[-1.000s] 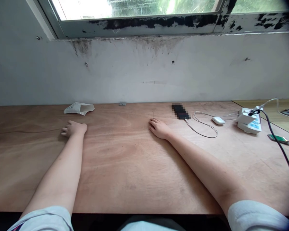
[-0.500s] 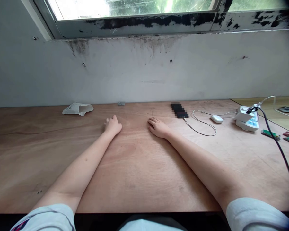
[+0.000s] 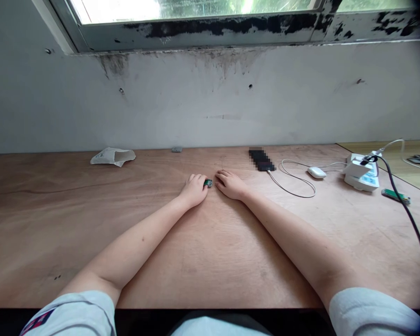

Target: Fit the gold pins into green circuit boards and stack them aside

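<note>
Small green-and-black module [image 3: 207, 183] on plywood desk [image 3: 56, 224], between left hand [image 3: 194, 190] and right hand [image 3: 231, 185]. Left fingers [image 3: 199, 179] loosely curled, tips at module's edge; grip unclear. Right fingers [image 3: 222, 176] relaxed, slightly spread, holding nothing, just beside module. Part tiny: pinching by its edges advisable. Farther off: blurred phone [image 3: 262, 160], white cable [image 3: 294, 163], white power strip [image 3: 360, 175], crumpled paper packet [image 3: 112, 157].

A bare, makeshift workroom: a plywood bench [image 3: 56, 210] runs along a stained white wall [image 3: 196, 107] beneath a window frame [image 3: 213, 29] of flaking black paint, with a power strip [image 3: 360, 175] and trailing cables [image 3: 402, 214] at its right end.
</note>
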Demonstrator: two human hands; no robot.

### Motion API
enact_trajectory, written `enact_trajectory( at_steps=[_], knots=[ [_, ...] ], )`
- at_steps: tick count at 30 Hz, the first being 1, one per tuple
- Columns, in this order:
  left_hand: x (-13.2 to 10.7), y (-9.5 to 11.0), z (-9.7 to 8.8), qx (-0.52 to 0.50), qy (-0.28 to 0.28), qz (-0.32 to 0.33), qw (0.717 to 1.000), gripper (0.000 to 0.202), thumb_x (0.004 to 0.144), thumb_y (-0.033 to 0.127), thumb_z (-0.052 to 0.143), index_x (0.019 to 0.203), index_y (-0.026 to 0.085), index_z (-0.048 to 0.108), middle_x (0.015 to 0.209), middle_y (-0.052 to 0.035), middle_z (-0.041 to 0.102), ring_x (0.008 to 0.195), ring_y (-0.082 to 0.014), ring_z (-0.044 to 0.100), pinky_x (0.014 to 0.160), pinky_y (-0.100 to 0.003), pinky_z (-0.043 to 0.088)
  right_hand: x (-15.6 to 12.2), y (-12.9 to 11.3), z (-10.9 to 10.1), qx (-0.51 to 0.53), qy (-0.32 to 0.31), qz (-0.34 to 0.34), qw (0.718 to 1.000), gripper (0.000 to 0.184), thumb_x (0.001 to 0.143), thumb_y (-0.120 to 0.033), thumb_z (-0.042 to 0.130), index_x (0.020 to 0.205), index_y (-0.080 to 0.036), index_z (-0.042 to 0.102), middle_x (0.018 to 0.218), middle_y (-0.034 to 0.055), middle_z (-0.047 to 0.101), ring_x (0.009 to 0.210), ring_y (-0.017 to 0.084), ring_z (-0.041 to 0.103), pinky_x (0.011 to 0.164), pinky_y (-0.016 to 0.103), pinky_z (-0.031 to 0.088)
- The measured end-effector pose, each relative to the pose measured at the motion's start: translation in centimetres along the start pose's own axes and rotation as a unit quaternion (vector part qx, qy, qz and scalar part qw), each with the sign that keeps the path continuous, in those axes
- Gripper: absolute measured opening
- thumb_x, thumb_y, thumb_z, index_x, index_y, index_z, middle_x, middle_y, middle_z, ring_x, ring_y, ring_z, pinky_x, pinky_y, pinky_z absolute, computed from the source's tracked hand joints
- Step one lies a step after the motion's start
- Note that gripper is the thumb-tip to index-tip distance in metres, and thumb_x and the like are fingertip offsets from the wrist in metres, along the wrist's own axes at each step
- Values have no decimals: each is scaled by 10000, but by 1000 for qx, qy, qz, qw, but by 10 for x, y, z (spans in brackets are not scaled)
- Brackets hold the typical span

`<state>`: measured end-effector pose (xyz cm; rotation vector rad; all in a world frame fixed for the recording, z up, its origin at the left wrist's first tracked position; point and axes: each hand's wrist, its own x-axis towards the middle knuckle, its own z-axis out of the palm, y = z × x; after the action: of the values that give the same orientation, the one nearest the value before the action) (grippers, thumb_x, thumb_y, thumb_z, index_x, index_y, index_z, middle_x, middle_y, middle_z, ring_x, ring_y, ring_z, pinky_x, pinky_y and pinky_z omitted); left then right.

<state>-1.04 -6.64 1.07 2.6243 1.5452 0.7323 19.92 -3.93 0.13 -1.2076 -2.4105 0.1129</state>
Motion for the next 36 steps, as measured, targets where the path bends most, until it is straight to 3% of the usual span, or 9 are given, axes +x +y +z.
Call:
enact_trajectory(
  at_steps=[5,12,20,25,36],
  knots=[
    [-3,8,-1,-36,3,15,999,250,879,250,557,1113,188,621,1098,-105,657,1047,-281,558,943,-439,459,0,1,-1,19,-1,14,1000,370,936,-248,495,1276,-140,591,1371,148,553,1294,235,488,1110,375,367],
    [-7,6,-10,-99,-24,68,992,288,869,296,605,1139,196,616,1107,-93,661,1071,-270,564,964,-435,457,-5,14,-7,114,7,55,992,645,775,-89,501,1418,-119,464,1329,130,588,1184,205,561,1035,319,431],
    [-8,8,-15,-129,-51,103,985,312,867,345,635,1150,213,620,1106,-79,671,1062,-261,578,962,-428,454,-7,19,-11,52,25,15,998,523,782,-70,496,1286,-157,606,1295,103,613,1205,225,534,1063,363,399],
    [-8,10,-16,-127,-52,97,986,315,871,352,630,1155,217,622,1099,-78,673,1053,-260,581,955,-431,456,-7,13,-11,16,14,-10,1000,383,913,-161,478,1245,-212,663,1325,77,604,1235,247,505,1087,411,373],
    [-6,10,-16,-130,-50,103,985,284,875,344,630,1125,208,631,1086,-69,676,1041,-250,580,949,-415,459,-5,16,-9,38,38,7,999,318,949,-139,458,1154,-138,701,1171,130,648,1131,215,569,1033,334,432]
  ],
)
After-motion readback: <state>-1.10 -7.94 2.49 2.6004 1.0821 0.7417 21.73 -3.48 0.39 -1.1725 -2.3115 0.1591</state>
